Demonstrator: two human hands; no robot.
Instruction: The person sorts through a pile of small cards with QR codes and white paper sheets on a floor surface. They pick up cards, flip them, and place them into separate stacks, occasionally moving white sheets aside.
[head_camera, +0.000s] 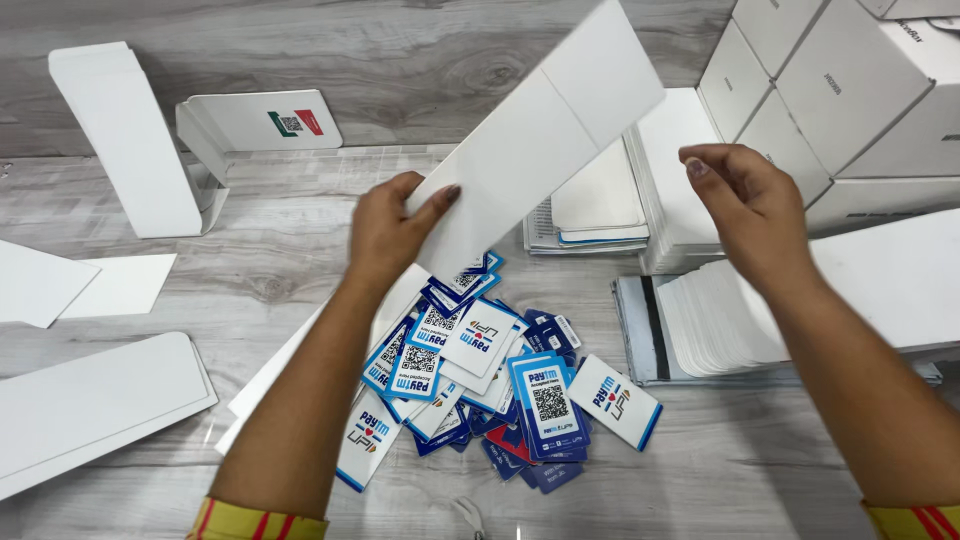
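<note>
You are working over a grey wood-grain bench (300, 230) that carries all the items. At the upper right of the bench stands a stack of white cardboard boxes (840, 90), and just below it lies a fanned row of white card sheets (720, 320) resting on a grey-edged tray. At the left edge lie flat white folded boards (90, 400), and behind them an upright white card stand (125, 140) beside a second white stand with a small printed label (262, 120). Your left hand (385, 235) holds a long white creased card panel (540, 130) raised above the bench and tilted up toward the right; the thumb presses on the front face of its lower end and the fingers are closed behind it. Your right hand (750, 205) hovers to the right of the panel, apart from it, above the fanned sheets, with the fingers curled loosely and gripping nothing. Directly below the panel, at the centre of the bench, lies a loose heap of small blue-and-white printed code cards (480, 380), overlapping one another.
</note>
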